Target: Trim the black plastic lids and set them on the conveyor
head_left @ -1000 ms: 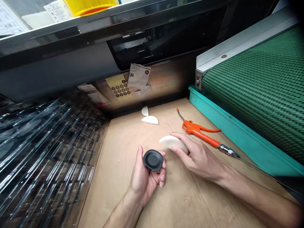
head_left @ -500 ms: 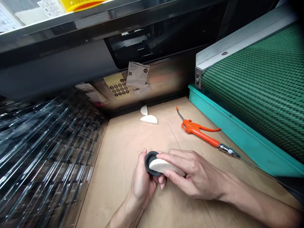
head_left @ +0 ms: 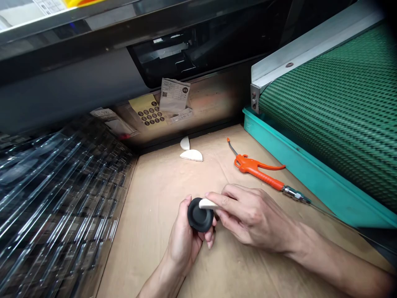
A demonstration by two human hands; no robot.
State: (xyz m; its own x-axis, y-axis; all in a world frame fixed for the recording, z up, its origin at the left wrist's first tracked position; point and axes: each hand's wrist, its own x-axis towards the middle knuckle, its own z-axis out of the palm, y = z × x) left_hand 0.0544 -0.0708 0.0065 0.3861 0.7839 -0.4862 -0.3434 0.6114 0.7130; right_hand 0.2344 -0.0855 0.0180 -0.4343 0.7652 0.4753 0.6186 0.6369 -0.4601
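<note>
My left hand grips a round black cup-shaped part, its hollow side turned up toward me. Between the fingers and thumb of my right hand is a white pad, pale like a piece of sponge or felt. The pad's tip touches the upper right rim of the black part. Most of the pad is hidden behind my fingers. Two more white half-round pads, a larger one and a smaller one, lie farther back on the brown work surface.
An orange air blow gun with its hose lies to the right. Beyond it are a teal tray and a green conveyor belt. Stacked clear plastic trays fill the left side. Labels and a yellow sticker sheet are at the back.
My right hand has shifted the white pad from the black part's hollow up to its upper right rim. The black part now faces me more fully. The camera view has shifted slightly.
</note>
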